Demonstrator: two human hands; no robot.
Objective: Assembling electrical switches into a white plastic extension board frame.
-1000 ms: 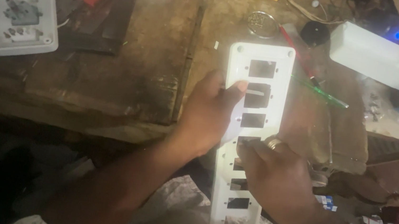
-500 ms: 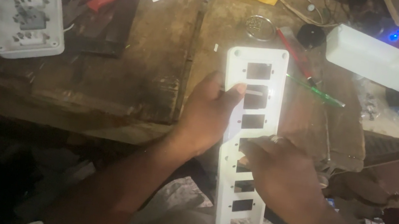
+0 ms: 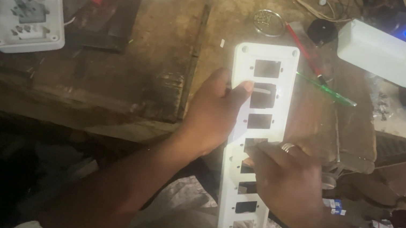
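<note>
White plastic, a long faceplate (image 3: 256,138) with square cutouts is lying lengthwise off the wooden bench (image 3: 141,55) edge. The left hand (image 3: 214,113) is clamping its rim; the right hand (image 3: 287,184) is curling fingers over a middle cutout. Steadier support there would probably help.

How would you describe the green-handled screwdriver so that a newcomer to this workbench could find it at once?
Start at the wooden workbench and find the long white plate with square openings that the left hand and right hand hold. Just right of its upper end lies the green screwdriver. Unlike the red screwdriver above it, its handle is clear green.
</note>
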